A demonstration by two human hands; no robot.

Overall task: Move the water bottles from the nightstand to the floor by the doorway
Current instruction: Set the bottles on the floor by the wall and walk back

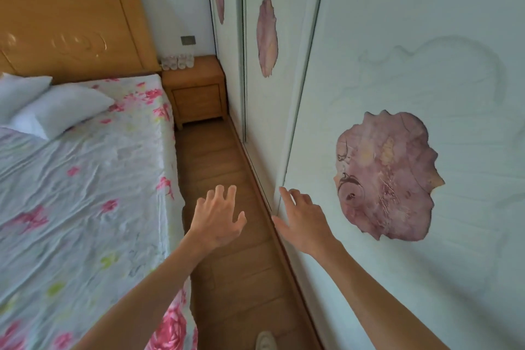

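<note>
Several clear water bottles [177, 61] stand in a row at the back of a wooden nightstand [196, 91], far ahead at the end of a narrow aisle. My left hand [218, 219] reaches forward over the wooden floor, fingers spread and loosely bent, holding nothing. My right hand [301, 219] is stretched out beside the wardrobe door, fingers relaxed and empty. Both hands are well short of the nightstand.
A bed [85, 179] with a floral sheet, white pillows [56, 108] and a wooden headboard fills the left. White sliding wardrobe doors [397, 94] with pink shell patterns line the right. The wooden floor [227, 179] between them forms a narrow aisle. A shoe tip [264, 341] shows at the bottom.
</note>
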